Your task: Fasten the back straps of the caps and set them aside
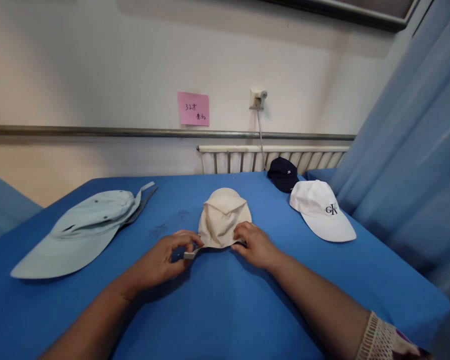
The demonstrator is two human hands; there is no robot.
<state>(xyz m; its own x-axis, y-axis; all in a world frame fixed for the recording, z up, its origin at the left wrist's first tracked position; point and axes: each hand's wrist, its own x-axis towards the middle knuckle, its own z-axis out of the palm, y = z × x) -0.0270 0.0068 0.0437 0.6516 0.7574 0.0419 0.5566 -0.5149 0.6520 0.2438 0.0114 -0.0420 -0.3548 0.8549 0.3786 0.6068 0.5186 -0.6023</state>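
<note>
A beige baseball cap [224, 220] lies in the middle of the blue-covered table, its brim pointing away from me and its crown partly sunken. My left hand [174, 252] has its fingers curled at the cap's near left edge, where a short strap end [189, 255] sticks out by the thumb. At the near right edge, my right hand [255, 244] pinches the rim between thumb and fingers. The fingertips of both hands partly cover the rim.
A pale green cap [93, 215] rests on the blue sheet [225, 310] at left, overlapping something dark. To the right are a white cap [317, 205] with black letters and a navy cap [282, 173]. Behind stand a radiator [236, 162] and wall; a blue curtain [405, 130] hangs at right.
</note>
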